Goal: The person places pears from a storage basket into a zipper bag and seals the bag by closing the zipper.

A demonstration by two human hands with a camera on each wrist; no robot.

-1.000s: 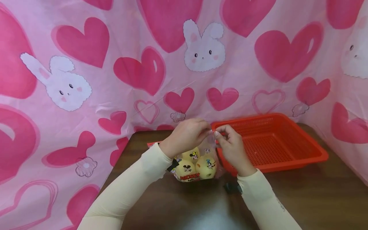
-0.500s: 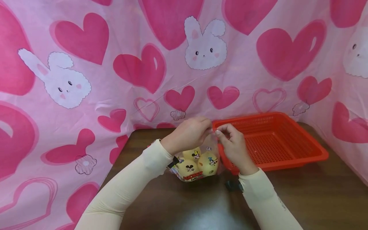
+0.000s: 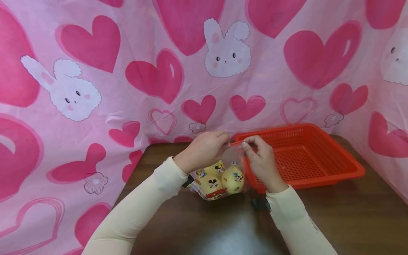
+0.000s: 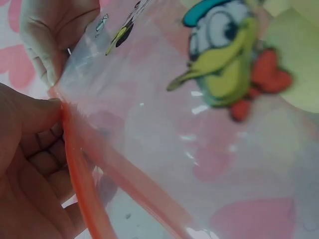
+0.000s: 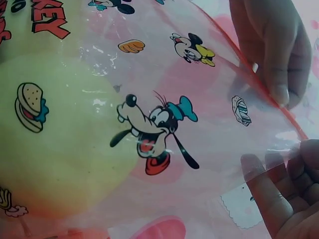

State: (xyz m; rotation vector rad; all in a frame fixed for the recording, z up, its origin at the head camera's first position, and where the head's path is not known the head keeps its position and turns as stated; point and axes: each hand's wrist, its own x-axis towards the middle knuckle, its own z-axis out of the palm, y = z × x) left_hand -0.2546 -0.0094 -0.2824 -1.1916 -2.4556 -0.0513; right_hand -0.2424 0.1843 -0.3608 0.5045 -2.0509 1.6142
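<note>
A clear plastic zip bag [image 3: 234, 156] printed with cartoon figures stands on the table, its top edge lined by a red zip strip [image 4: 82, 172]. Several pale yellow round things [image 3: 232, 180] fill its lower part. My left hand [image 3: 207, 147] pinches the red strip between thumb and fingers. At the bag's top right corner, my right hand [image 3: 261, 159] pinches the edge. A short stretch of strip shows between the two hands. In the right wrist view the film is drawn taut toward my right fingers [image 5: 271, 186].
A red slotted plastic basket [image 3: 338, 177] stands just right of the bag, partly behind my right hand. The brown wooden table [image 3: 204, 230] extends in front. Behind hangs a pink cloth [image 3: 264, 88] with hearts and rabbits.
My left hand has slid slightly left along the strip, so the gap between the hands is wider and more red strip shows. The bag has shifted slightly right.
</note>
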